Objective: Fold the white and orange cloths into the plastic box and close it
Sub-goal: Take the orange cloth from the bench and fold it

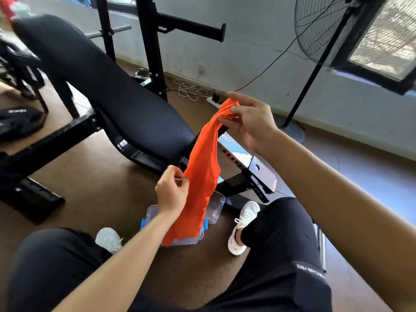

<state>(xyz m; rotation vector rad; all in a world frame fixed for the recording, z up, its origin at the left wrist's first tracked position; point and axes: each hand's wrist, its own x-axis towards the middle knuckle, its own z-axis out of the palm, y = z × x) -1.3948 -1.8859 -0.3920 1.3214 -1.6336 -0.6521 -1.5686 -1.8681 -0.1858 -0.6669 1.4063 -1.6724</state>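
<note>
Seated, my black trousers nearest, white shoes on brown floor. Between feet: clear plastic box with blue latch, open; lid lies at its far side. Contents mostly hidden by hanging cloth, cannot tell what is inside. Orange cloth in air over box, bunched at top, lower end dangling in front of box's near edge. My left hand pinches cloth's side edge. My right hand higher, fingers curled round top end. Beyond: black weight bench, power strip, standing fan by wall.
</note>
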